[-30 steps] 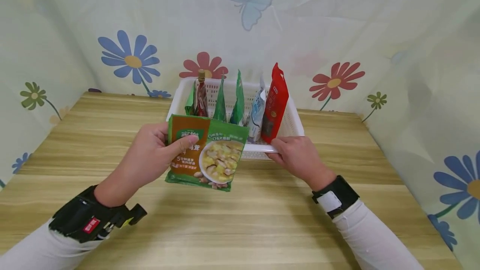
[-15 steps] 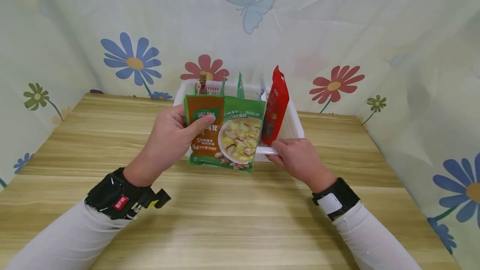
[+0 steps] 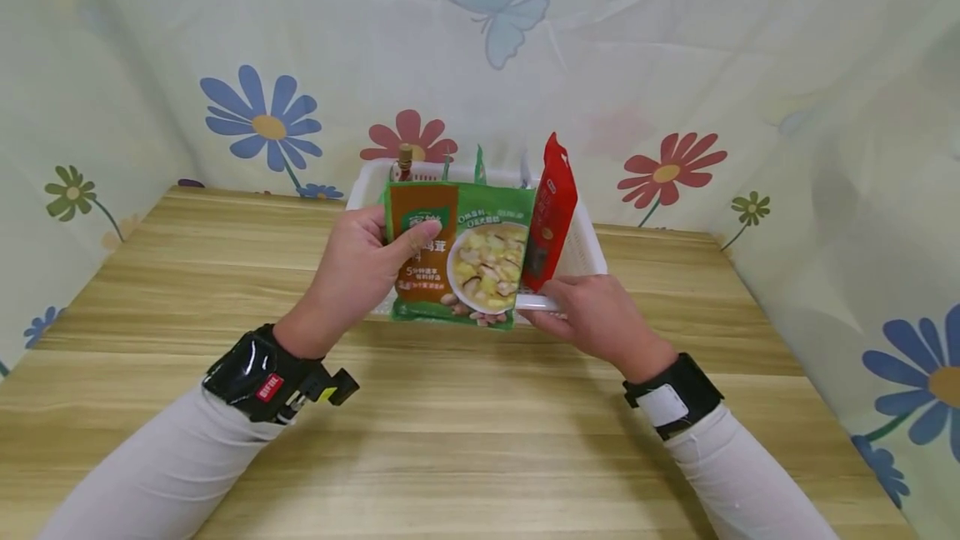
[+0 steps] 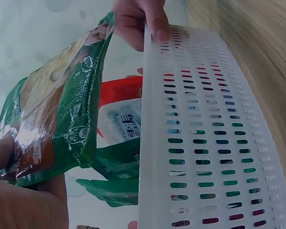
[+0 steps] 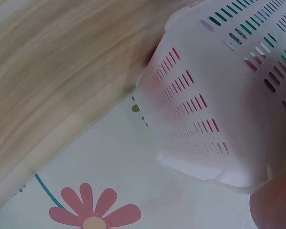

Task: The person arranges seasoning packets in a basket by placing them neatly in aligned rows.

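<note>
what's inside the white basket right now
Standing in the white basket: a red packet, a bottle and green packets. The soup packet covers the rest.

Pale flower-and-butterfly printed curtain (image 3: 675, 48) on three sides; light wooden table (image 3: 465, 440) beneath

A green-and-orange soup packet (image 3: 459, 250), printed with a bowl of mushroom soup, is standing upright above the near rim of a white slotted basket (image 3: 581, 252), which is sitting on the wooden table holding upright packets and a bottle
</note>
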`<state>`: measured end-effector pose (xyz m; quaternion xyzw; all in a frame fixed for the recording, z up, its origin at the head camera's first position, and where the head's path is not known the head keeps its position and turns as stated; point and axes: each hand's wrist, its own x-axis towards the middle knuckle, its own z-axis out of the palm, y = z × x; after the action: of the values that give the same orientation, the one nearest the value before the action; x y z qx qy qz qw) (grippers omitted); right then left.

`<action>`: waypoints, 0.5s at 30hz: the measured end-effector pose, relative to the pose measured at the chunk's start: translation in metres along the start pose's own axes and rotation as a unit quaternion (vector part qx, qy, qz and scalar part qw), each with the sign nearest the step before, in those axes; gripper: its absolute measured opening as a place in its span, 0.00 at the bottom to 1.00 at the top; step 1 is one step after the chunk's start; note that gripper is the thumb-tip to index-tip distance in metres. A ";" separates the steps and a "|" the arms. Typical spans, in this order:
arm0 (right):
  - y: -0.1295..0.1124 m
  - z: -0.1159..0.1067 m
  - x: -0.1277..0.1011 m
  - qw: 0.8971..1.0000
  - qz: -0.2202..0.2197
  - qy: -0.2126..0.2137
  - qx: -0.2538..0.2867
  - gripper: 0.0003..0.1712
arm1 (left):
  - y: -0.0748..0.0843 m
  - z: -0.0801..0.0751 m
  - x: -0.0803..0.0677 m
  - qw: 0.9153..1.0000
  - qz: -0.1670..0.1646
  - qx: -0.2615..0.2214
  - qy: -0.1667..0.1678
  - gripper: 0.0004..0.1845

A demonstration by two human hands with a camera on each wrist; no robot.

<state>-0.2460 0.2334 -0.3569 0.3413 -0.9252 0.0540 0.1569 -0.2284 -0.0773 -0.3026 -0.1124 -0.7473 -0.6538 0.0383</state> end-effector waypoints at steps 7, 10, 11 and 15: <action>-0.005 -0.005 -0.001 0.992 -0.044 0.057 0.108 0.31 | -0.001 0.005 0.002 1.000 0.006 -0.014 -0.005 0.20; -0.015 -0.007 0.003 0.976 -0.054 0.093 0.187 0.30 | -0.001 0.009 0.003 0.999 0.007 -0.030 -0.010 0.19; -0.019 -0.007 0.005 0.970 -0.053 0.103 0.213 0.29 | -0.001 0.010 0.003 0.999 0.008 -0.033 -0.011 0.19; -0.040 -0.006 0.013 0.934 -0.022 0.102 0.342 0.26 | 0.001 0.015 0.002 0.999 0.018 -0.041 -0.013 0.18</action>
<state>-0.2280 0.1963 -0.3473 0.3877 -0.8217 0.3985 0.1253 -0.2287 -0.0626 -0.3038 -0.1358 -0.7183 -0.6814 0.0351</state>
